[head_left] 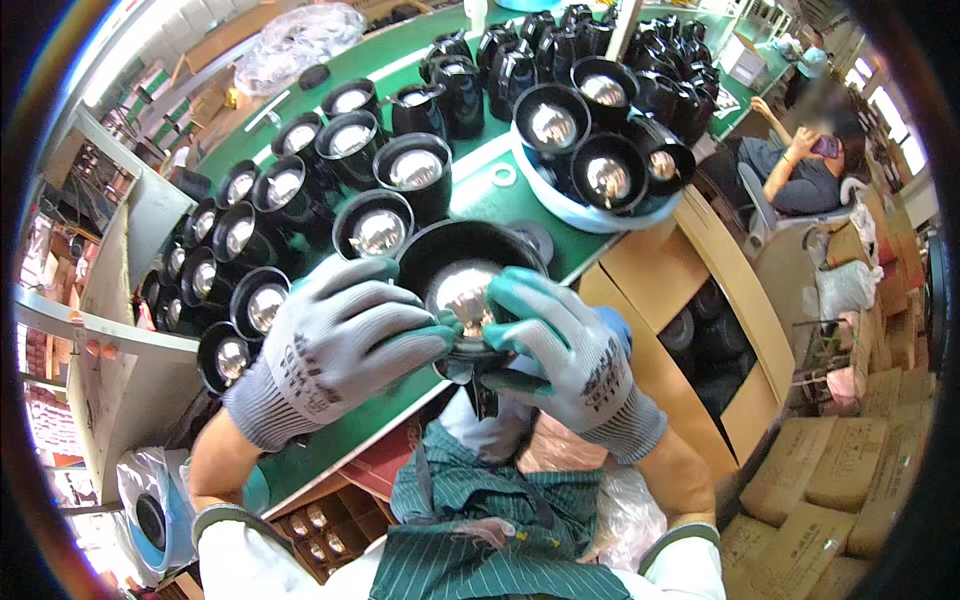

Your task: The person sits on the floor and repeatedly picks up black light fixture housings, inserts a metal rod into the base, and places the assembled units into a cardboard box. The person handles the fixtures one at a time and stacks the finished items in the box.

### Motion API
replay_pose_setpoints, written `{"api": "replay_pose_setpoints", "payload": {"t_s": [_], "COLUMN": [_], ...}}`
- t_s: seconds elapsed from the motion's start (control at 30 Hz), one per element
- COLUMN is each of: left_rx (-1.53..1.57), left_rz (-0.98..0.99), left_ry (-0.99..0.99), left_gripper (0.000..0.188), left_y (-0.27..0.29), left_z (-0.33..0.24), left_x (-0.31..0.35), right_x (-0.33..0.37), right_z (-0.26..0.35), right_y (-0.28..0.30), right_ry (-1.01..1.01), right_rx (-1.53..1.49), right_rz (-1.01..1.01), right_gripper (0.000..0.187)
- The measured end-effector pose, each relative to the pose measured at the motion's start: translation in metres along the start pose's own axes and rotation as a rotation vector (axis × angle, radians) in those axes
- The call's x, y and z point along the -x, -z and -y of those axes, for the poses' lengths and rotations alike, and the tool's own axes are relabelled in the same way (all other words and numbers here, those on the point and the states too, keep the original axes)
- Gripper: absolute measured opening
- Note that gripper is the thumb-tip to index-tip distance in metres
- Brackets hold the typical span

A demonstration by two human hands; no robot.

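We hold the round black lamp cup with the shiny silver bowl [465, 290] in both gloved hands, left hand [335, 335] and right hand [570, 350] gripping its sides, open face up, above the near edge of the green bench [500, 200].

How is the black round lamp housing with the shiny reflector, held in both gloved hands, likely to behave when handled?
The lamp housing looks rigid, so it probably keeps its shape. Its round rim suggests it could roll if laid sideways. The mirror-like reflector likely marks easily; the left hand and right hand wear gloves.
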State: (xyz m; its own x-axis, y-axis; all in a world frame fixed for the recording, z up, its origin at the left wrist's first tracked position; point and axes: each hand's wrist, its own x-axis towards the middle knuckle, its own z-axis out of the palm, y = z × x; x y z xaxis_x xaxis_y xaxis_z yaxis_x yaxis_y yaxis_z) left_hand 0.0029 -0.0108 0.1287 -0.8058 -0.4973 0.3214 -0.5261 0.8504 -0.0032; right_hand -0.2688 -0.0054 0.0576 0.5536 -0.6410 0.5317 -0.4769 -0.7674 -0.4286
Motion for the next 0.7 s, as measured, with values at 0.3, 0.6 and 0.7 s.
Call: {"api": "replay_pose_setpoints", "payload": {"t_s": [0.3, 0.6, 0.7], "left_rx": [1.354, 1.141, 1.139], "left_rz": [-0.075, 0.130, 0.105], "left_ry": [1.186, 0.809, 0.918], "left_gripper": [0.061, 0.060, 0.059], "left_y": [-0.193, -0.238, -0.259], "left_z": [-0.060, -0.056, -0.053], "left_x": [0.178, 0.179, 0.184], "right_x": [0.098, 0.067, 0.041], "right_z": [0.012, -0.009, -0.071], "right_y": [-0.029, -0.069, -0.083], "right_ry": [-0.236, -0.090, -0.437], "right_rx": [-0.639, -0.641, -0.866], "right_rz": [-0.244, 0.222, 0.255], "right_gripper": [0.043, 0.045, 0.056]}}
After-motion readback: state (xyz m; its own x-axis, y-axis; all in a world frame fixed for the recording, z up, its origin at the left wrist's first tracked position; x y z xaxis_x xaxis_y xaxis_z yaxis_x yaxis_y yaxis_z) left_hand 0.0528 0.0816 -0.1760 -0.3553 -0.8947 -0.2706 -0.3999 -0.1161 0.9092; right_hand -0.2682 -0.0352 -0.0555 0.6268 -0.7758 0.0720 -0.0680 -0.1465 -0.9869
